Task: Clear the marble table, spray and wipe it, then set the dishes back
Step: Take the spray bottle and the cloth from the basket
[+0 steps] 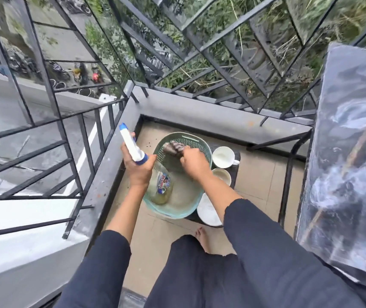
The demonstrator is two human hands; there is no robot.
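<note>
Left hand [138,170] was closed around the neck of a spray bottle [146,172], just under the white and blue trigger head. Bottle's long axis ran diagonally: nozzle pointed up and left toward the railing [71,138], clear body slanted down and right over the green basket [183,174]. Left forearm reached forward, wrist roughly straight. Right hand [194,163] was over the basket, palm down, fingers pinched on a dark striped cloth [174,147] (blurred, pattern unclear). Basket sat on a low dark stand on the tiled floor. Just right of the basket: a white cup [223,156], a smaller bowl [222,175], a white plate [208,211] partly under the right forearm. Marble table [351,152] stood at far right, well apart from both hands.
</note>
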